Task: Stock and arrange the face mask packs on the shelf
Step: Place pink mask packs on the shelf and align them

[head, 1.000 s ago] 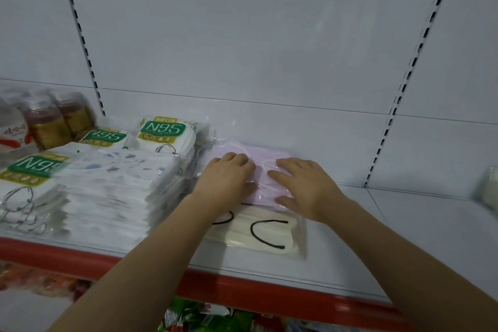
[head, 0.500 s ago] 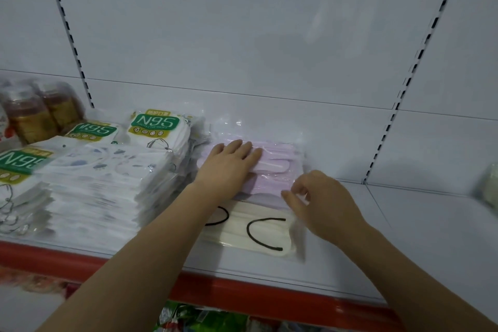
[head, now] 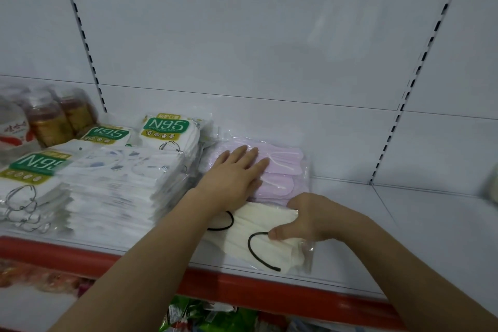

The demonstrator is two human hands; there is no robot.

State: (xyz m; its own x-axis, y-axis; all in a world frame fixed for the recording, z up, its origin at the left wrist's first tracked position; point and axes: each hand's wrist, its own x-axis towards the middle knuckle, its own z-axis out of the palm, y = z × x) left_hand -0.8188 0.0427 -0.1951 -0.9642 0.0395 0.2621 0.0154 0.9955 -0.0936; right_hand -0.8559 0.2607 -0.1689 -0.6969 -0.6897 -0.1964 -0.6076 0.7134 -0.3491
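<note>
Step in hand, as I read it: squaring the cream mask pack [head: 266, 234] against the pink one behind it. Left hand [head: 231, 178] lies flat, fingers straight, pressing the pink mask pack [head: 280, 170] at centre frame, against the back panel. Right hand [head: 310, 221] has its thumb on top of the cream pack's right part and fingers curled over its far edge: a pinch grip on the pack, which lies at the shelf [head: 404, 224] front, lower centre, rotated a bit, near right corner almost at the red shelf edge [head: 242, 286].

To do it well:
- Keep the left palm flat so the pink pack stays put; the film looks slippery.
- Rotate the cream pack until its long edge runs parallel to the shelf front, then slide it back to butt the pink pack.
- Move by the edge grip, not the black ear loop [head: 258, 250], which likely shifts inside the bag.
- Leave the left side flush with the white mask stack [head: 116, 191] at left of frame; N95 packs [head: 164, 127] sit behind it.

Risk: clear flap at the right corner overhanging the front.
</note>
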